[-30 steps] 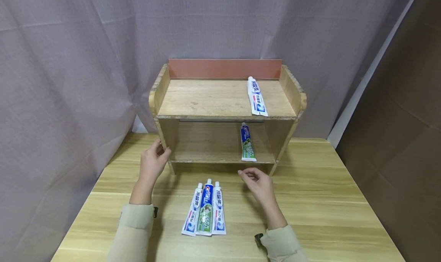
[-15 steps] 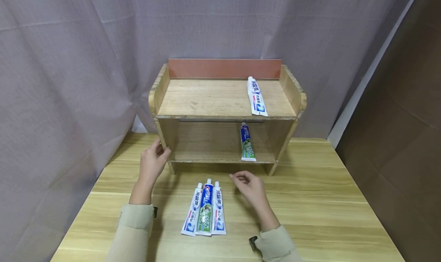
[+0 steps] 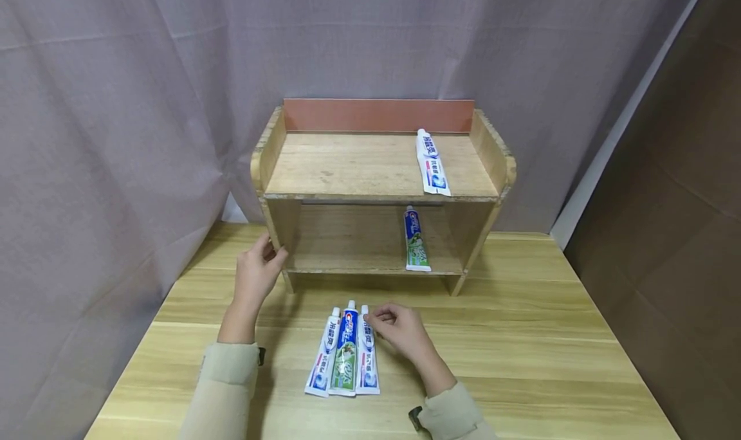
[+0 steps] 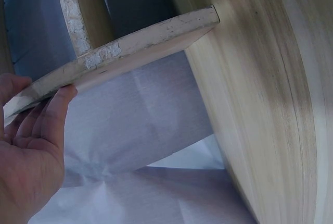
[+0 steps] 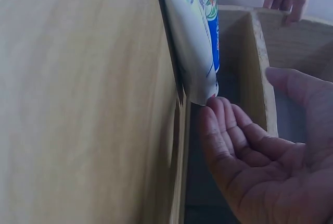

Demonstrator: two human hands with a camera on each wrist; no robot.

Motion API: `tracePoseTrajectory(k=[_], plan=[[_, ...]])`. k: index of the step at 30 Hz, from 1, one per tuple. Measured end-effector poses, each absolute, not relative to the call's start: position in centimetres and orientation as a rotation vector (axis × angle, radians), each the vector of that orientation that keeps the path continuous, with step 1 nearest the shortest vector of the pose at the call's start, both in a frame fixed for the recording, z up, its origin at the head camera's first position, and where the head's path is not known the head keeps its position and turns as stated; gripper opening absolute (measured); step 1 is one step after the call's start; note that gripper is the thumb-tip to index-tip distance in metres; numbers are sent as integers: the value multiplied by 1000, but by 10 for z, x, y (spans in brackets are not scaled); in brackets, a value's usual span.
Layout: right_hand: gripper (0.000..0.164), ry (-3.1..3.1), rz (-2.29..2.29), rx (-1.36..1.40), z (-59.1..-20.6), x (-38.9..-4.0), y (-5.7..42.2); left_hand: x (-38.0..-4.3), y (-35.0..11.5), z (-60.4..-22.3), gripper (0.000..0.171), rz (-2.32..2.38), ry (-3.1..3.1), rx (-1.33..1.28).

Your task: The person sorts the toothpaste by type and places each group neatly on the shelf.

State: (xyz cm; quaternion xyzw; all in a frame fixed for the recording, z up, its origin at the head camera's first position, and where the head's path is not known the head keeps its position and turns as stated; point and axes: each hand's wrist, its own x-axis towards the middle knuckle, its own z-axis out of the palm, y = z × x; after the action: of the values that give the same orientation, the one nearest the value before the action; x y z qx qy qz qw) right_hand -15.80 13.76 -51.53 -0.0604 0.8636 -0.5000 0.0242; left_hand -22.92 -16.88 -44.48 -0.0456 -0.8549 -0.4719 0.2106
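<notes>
My left hand (image 3: 258,269) grips the left side panel of a two-tier wooden shelf (image 3: 341,199). In the left wrist view the thumb lies on one face of the panel (image 4: 140,41) and the fingers on the other. My right hand (image 3: 401,332) hovers at the cap end of the rightmost white toothpaste tube (image 3: 368,356), thumb and fingers apart in the right wrist view; whether the fingertips (image 5: 221,109) touch it I cannot tell. Beside that tube lie a blue-green toothpaste tube (image 3: 345,356) and another white toothpaste tube (image 3: 323,356), fanned out on the table, caps toward the shelf.
A white toothpaste tube (image 3: 432,163) lies on the top shelf, right of centre. Below it, on the lower shelf, is a blue-green toothpaste tube (image 3: 415,239). The wooden table (image 3: 538,337) extends to the right. A grey curtain (image 3: 359,41) hangs behind the shelf.
My right hand has moved left and toward me, from in front of the shelf's right leg to the rightmost tube on the table. The left hand stays on the side panel.
</notes>
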Motion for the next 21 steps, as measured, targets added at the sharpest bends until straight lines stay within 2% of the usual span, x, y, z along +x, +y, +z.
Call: tracePoseTrajectory(k=[11, 21], plan=[[44, 2580, -1340, -170, -519, -155, 136, -230, -170, -446, 36, -1304, -2388, -119], [33, 2586, -1235, -179, -515, -149, 133, -231, -170, -447, 36, -1292, -2384, -120]])
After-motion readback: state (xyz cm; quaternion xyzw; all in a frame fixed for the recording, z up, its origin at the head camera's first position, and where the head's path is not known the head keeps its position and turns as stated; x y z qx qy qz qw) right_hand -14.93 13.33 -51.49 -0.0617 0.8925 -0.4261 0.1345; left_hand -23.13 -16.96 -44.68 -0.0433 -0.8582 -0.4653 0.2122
